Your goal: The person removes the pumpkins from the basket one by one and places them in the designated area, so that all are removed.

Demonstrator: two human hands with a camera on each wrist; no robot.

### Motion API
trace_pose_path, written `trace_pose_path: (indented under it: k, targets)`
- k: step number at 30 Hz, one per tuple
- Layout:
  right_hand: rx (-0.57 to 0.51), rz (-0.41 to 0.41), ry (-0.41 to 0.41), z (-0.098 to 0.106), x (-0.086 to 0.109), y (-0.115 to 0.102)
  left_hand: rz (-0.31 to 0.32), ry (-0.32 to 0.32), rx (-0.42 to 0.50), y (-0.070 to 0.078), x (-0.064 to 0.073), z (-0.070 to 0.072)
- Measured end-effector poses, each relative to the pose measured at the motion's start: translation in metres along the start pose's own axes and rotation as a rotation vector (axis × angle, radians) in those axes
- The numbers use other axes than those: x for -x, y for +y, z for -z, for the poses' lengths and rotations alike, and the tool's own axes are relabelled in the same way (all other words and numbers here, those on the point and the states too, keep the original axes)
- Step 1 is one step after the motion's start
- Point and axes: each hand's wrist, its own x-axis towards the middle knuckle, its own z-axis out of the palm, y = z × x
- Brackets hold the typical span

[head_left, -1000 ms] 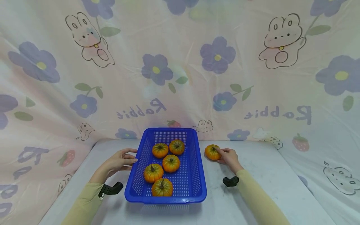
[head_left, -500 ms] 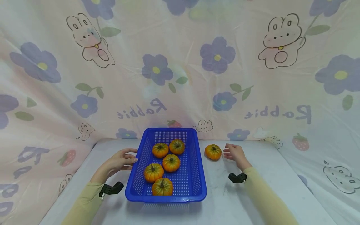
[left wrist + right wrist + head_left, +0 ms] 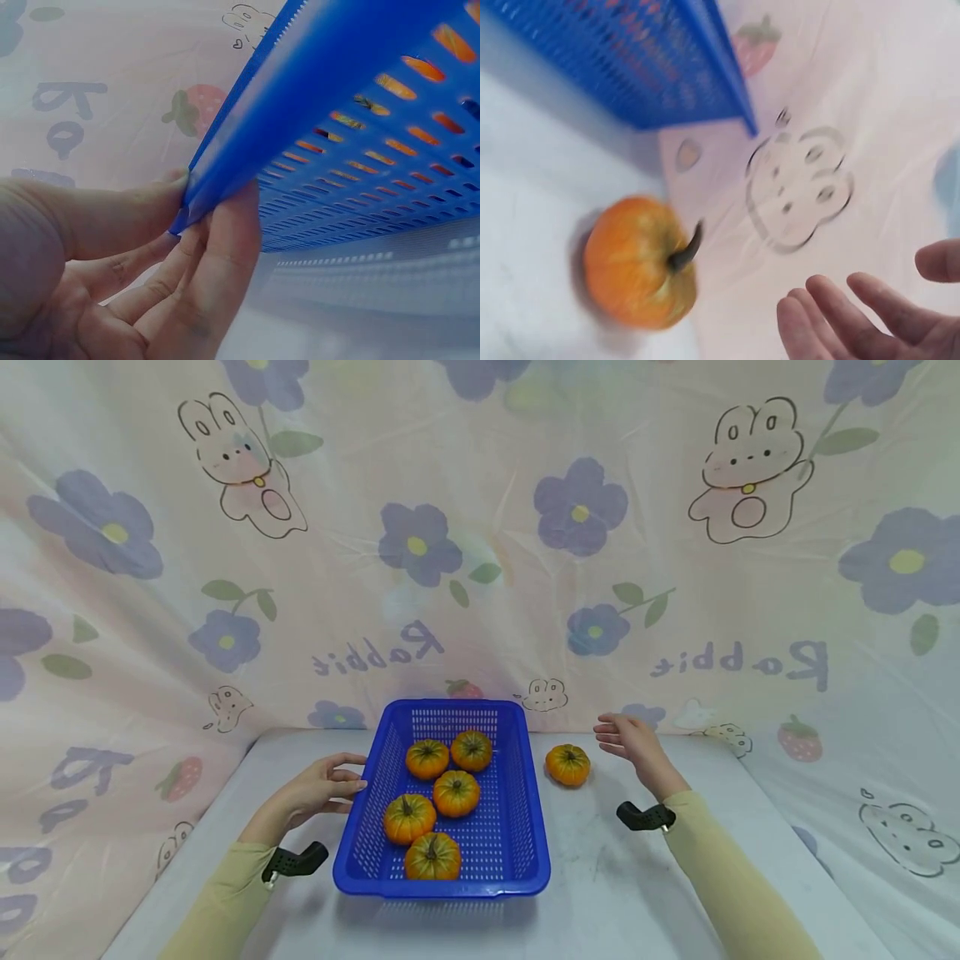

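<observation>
A blue plastic basket (image 3: 480,890) with slotted walls stands on the table and holds several small orange pumpkins (image 3: 457,793). My left hand (image 3: 318,789) pinches its left rim; in the left wrist view the thumb lies on one side of the rim (image 3: 225,176) and the fingers on the other. One more pumpkin (image 3: 567,765) sits on the tabletop just right of the basket, its dark stem showing in the right wrist view. Up and to the right of that pumpkin, my right hand (image 3: 633,745) hangs with fingers extended and apart, holding nothing.
The white table (image 3: 675,860) runs back to a hanging cloth (image 3: 495,610) printed with flowers and rabbits, close behind the basket. Each wrist wears a black camera mount (image 3: 647,816) that juts inward.
My right hand has let go of the single pumpkin, then drawn away right and upward. The pumpkin stays beside the basket. My left hand keeps its place at the rim.
</observation>
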Motion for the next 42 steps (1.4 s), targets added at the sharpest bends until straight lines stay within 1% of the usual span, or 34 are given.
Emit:
trace_pose_path:
  k: [5,10,13,19,24,26,30,38,42]
  targets:
    - [-0.004,0.044,-0.058,-0.014,0.007,-0.022,0.001,-0.005,-0.005,0.000,0.001,0.000]
    - [0.004,0.082,-0.118,-0.032,0.015,-0.043,0.000,-0.026,-0.010,0.001,0.002,0.002]
    - [-0.009,0.134,-0.153,-0.042,0.021,-0.053,-0.006,-0.044,-0.011,0.001,0.002,0.004]
    - [-0.034,0.242,-0.268,-0.061,0.032,-0.065,-0.011,-0.058,-0.006,0.003,0.001,0.005]
    - [-0.043,0.274,-0.351,-0.078,0.038,-0.069,-0.004,-0.057,-0.002,0.002,0.001,0.004]
    - [-0.051,0.276,-0.381,-0.086,0.039,-0.069,-0.001,-0.056,0.004,0.002,0.001,0.004]
    - [-0.062,0.245,-0.436,-0.101,0.040,-0.065,0.005,-0.052,0.007,0.002,0.000,0.003]
    - [-0.013,0.160,-0.510,-0.124,0.040,-0.059,-0.010,-0.065,-0.008,0.002,0.001,0.004]
    - [0.003,0.167,-0.559,-0.136,0.040,-0.059,-0.019,-0.067,-0.013,0.003,0.002,0.004]
